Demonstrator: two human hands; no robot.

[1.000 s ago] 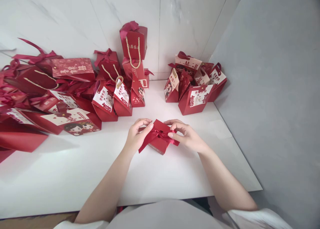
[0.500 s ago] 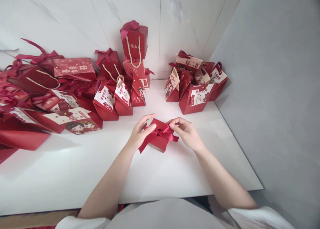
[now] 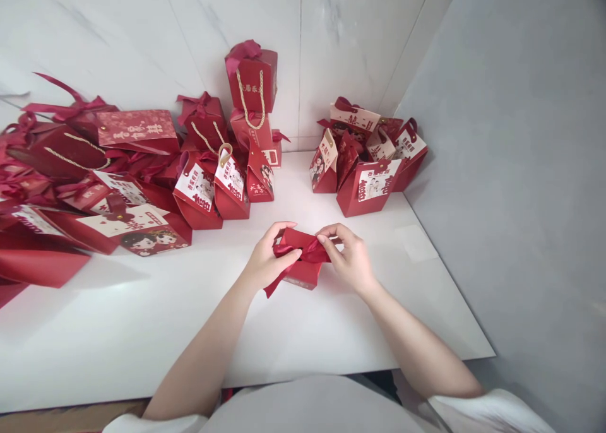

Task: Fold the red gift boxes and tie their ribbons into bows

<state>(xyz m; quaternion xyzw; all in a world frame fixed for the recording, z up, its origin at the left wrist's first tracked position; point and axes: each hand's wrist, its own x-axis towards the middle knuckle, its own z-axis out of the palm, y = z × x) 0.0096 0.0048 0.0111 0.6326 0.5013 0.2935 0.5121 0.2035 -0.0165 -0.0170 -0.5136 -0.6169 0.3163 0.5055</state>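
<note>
A small red gift box (image 3: 303,274) sits on the white table in front of me, with a dark red ribbon (image 3: 312,251) tied in a bow across its top. My left hand (image 3: 271,256) is curled round the box's left side, its thumb pressing on the ribbon near the knot and its fingers behind the box. Between the thumb and fingertips of my right hand (image 3: 348,253) is the bow's right loop. One ribbon tail hangs down at the box's lower left. Part of the box's left side is hidden by my left hand.
Red gift boxes (image 3: 156,225) with ribbons, rope handles and printed tags are heaped on the left. Two boxes (image 3: 253,83) are stacked against the tiled wall. Another group of boxes (image 3: 369,190) stands at the back right, near a grey panel (image 3: 511,168).
My left thumb has moved right and down onto the ribbon near the knot. The right hand's fingers have closed further on the loop. The view has shifted slightly.
</note>
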